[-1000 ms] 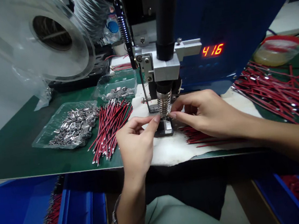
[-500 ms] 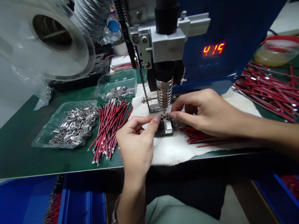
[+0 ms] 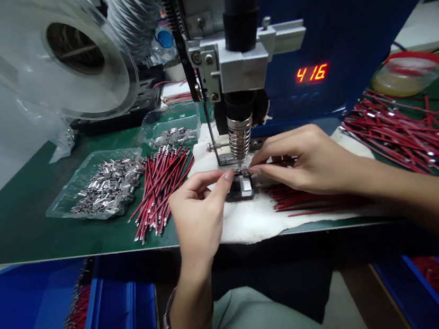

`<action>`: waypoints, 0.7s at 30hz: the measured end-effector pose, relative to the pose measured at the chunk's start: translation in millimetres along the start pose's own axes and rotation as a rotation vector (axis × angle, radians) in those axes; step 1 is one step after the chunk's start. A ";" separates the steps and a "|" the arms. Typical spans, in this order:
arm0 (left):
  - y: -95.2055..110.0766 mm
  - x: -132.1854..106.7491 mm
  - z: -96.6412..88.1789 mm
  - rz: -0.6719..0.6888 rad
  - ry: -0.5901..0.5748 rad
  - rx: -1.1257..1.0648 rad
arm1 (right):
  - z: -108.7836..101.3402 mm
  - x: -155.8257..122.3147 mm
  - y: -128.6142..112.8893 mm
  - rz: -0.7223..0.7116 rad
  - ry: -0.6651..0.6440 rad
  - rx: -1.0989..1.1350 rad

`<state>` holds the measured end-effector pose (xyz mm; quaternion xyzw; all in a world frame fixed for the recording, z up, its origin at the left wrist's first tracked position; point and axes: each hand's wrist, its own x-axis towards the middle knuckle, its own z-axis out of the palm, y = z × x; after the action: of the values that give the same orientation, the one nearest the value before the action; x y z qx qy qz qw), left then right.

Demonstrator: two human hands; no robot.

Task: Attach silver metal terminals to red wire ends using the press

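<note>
My left hand [image 3: 199, 209] is closed, thumb and forefinger pinching a tiny part whose kind I cannot make out. Opposite it, my right hand [image 3: 311, 161] pinches what looks like a thin wire, mostly hidden by the fingers. The fingertips almost meet just under the tip of a soldering iron [image 3: 240, 138] with a coiled metal sleeve. Below them sits a small metal fixture [image 3: 245, 185] on a white cloth [image 3: 246, 222]. Red and black wires [image 3: 304, 199] lie on the cloth under my right hand.
At left, a clear tray [image 3: 104, 189] holds small metal connectors beside a wire bundle [image 3: 162, 187]. Another clear tray [image 3: 173, 133] stands behind. A blue machine [image 3: 330, 23] displays red digits. More wires [image 3: 408, 136] lie right; blue bins [image 3: 25, 311] sit below the table edge.
The red display has gone from 415 to 416. Both hands keep their pinch under the iron, with only slight finger movement; the whole view has shifted a little.
</note>
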<state>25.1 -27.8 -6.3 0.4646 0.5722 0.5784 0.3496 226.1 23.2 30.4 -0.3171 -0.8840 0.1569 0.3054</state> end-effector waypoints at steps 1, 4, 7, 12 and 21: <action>-0.1 0.0 -0.4 -0.003 -0.007 0.007 | -0.7 0.3 0.6 -0.007 -0.002 0.000; 0.0 -0.2 -1.4 -0.014 -0.024 0.021 | -1.5 0.3 3.3 -0.030 -0.021 -0.005; 0.1 -0.9 -2.1 -0.018 -0.028 0.019 | -1.4 -0.8 6.0 -0.067 -0.027 0.006; -0.3 -1.7 -2.1 -0.018 -0.022 0.022 | -1.5 -0.6 7.8 -0.147 -0.026 0.026; -0.4 -1.3 -2.7 -0.016 -0.034 0.024 | 1.5 -1.2 8.3 -0.181 -0.011 -0.011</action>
<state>22.9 -29.8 -6.6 0.4741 0.5766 0.5607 0.3582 229.7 28.5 24.9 -0.2366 -0.9116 0.1254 0.3118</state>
